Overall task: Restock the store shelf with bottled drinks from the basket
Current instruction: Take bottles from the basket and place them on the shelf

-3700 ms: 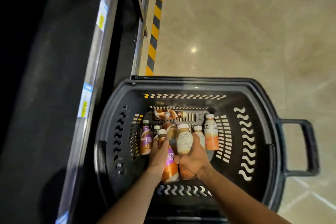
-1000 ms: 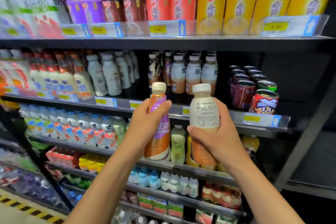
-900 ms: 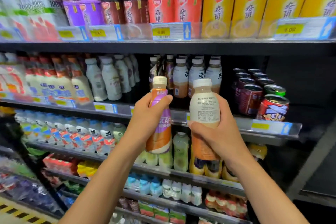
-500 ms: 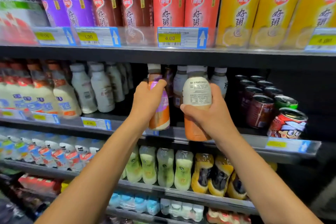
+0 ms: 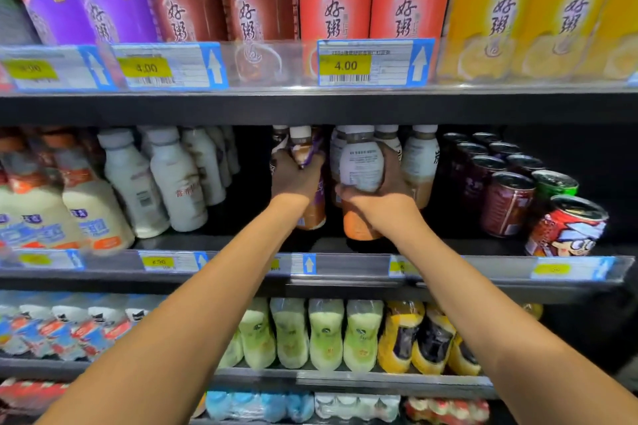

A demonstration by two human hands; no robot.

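Black steel of the middle shelf [image 5: 345, 245] now sits under both bottles, which half a second ago were out in front of its lip. The left hand [image 5: 293, 179] clasps the purple-labelled bottle [image 5: 310, 207]; the right hand [image 5: 383, 200] clasps the white-and-orange bottle [image 5: 360, 169]. Neither base looks quite down. Bottle caps pass just under the shelf above [image 5: 310, 107]; cans [image 5: 507, 203] stand near on the right, so room is tight.

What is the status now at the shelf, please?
Left hand shut on purple-label bottle. Right hand shut on white-label bottle. Both bottles inside middle shelf, bases near its surface. Stocked bottles crowd close behind.
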